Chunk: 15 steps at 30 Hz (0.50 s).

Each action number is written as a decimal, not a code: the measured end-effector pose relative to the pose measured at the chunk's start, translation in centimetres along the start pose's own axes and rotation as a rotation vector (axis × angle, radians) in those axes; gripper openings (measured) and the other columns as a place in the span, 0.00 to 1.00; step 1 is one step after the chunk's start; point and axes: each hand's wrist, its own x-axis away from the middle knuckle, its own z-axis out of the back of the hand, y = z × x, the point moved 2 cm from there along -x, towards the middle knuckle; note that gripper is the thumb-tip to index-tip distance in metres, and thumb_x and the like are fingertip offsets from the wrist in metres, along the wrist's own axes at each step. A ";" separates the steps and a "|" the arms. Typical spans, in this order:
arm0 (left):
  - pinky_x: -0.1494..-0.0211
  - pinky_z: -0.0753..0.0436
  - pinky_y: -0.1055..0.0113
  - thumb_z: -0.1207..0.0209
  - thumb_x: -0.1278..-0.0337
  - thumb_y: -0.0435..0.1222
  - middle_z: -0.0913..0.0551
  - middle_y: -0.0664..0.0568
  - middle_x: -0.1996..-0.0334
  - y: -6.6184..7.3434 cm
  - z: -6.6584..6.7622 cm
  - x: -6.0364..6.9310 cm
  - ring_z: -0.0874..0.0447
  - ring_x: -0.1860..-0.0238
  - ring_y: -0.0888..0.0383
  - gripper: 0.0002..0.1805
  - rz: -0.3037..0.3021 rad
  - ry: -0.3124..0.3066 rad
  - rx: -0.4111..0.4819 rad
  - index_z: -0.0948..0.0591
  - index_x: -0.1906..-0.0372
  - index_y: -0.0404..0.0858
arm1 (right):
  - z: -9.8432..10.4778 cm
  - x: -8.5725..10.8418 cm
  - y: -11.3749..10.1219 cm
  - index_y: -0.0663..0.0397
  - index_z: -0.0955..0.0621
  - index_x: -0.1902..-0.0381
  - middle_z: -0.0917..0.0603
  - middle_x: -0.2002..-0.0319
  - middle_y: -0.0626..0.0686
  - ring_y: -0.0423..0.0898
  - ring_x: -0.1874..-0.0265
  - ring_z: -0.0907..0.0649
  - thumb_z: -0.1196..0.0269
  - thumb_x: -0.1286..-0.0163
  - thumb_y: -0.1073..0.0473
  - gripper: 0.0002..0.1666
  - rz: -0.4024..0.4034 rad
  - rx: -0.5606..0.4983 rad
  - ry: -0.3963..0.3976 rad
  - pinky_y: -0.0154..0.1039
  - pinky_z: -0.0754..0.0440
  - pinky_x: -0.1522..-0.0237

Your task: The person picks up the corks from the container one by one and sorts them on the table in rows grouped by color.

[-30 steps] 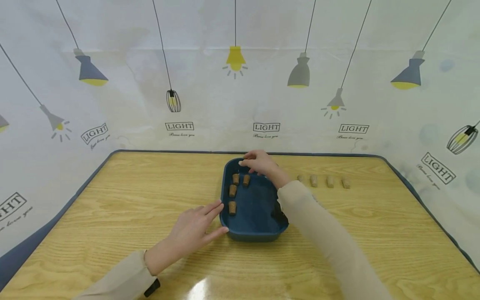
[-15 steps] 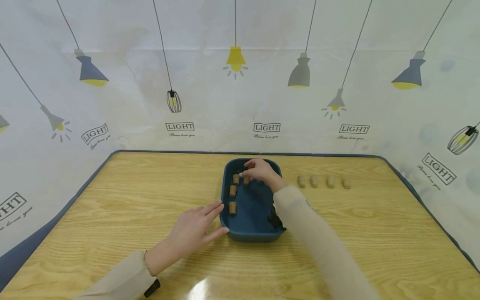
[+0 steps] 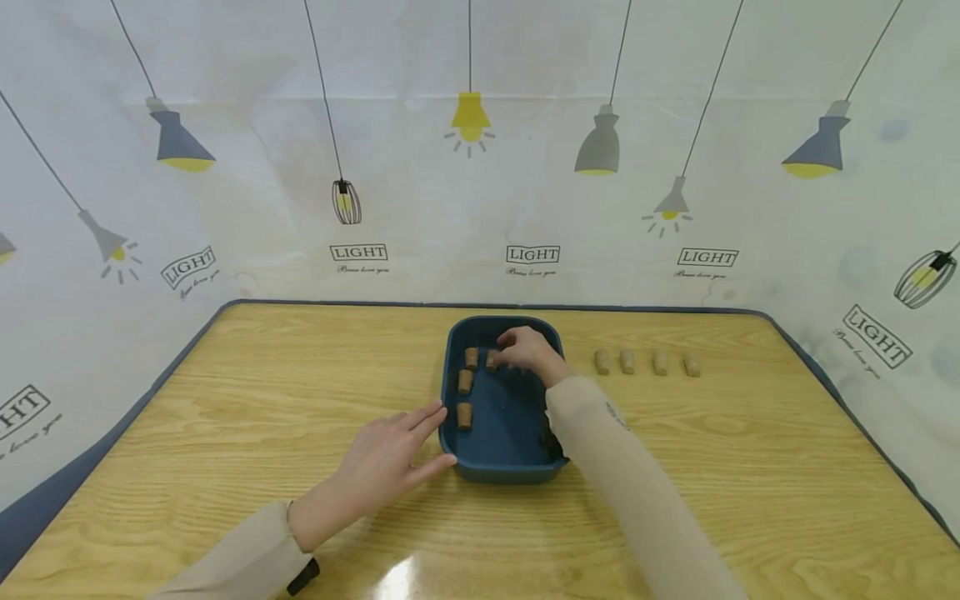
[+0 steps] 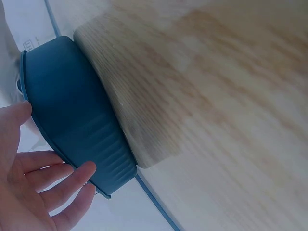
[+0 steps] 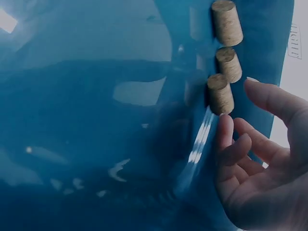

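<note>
**A:** Okay, going from the left, what was that arm up to?

**B:** There was a cream sleeve (image 3: 240, 550) with a black bit (image 3: 303, 575) poking out under the cuff, then the left hand (image 3: 390, 454), fingers pretty straight and loosely spread. Fingertips and thumb rested against the side of a blue tray (image 3: 506, 473), which sat just right of that hand on a wood-grain table (image 3: 300, 375).

**A:** And the corks inside?

**B:** Three brown ones ran along the wall on the left hand's side. The near cork (image 3: 465, 416) was just right of its fingertips, across the wall. The middle cork (image 3: 466, 382) sat further ahead of that hand, and the far cork (image 3: 472, 358) further again.

**A:** So which one was the right hand (image 3: 527, 348) at?

**B:** The fourth cork (image 3: 492, 360), just left of its fingertips. The hand was down in the tray, fingers loosely bent, thumb well parted from them, so no pinch. One fingertip was right by the cork's end, couldn't tell if it touched.

**A:** Anything past that hand?

**B:** Yep, four paler corks (image 3: 627, 361) in a row on the table to its right, outside the tray. A lamp-print backdrop (image 3: 420, 200) stood beyond both hands.
</note>
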 end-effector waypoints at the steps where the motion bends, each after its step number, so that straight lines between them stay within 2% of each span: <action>1: 0.75 0.25 0.66 0.49 0.48 0.58 0.27 0.48 0.47 0.0 0.0 0.0 0.20 0.67 0.56 0.33 -0.001 0.002 -0.001 0.25 0.46 0.38 | -0.1 0.0 0.1 0.60 0.28 0.45 0.25 0.53 0.58 0.49 0.66 0.22 0.38 0.43 0.57 0.27 -0.006 0.001 -0.001 0.40 0.24 0.68; 10: 0.76 0.25 0.67 0.48 0.49 0.57 0.27 0.49 0.47 0.1 0.0 0.0 0.20 0.67 0.55 0.33 -0.002 0.009 0.003 0.25 0.46 0.38 | -0.5 -0.4 0.5 0.56 0.27 0.45 0.26 0.52 0.57 0.51 0.63 0.23 0.36 0.45 0.55 0.29 -0.005 0.050 0.007 0.42 0.24 0.66; 15: 0.76 0.25 0.66 0.48 0.49 0.57 0.27 0.49 0.46 0.1 0.0 0.0 0.20 0.66 0.55 0.32 0.008 -0.002 0.007 0.25 0.45 0.38 | -0.8 -0.4 0.4 0.56 0.26 0.47 0.26 0.50 0.57 0.52 0.56 0.25 0.35 0.45 0.53 0.28 0.019 0.148 0.035 0.46 0.28 0.57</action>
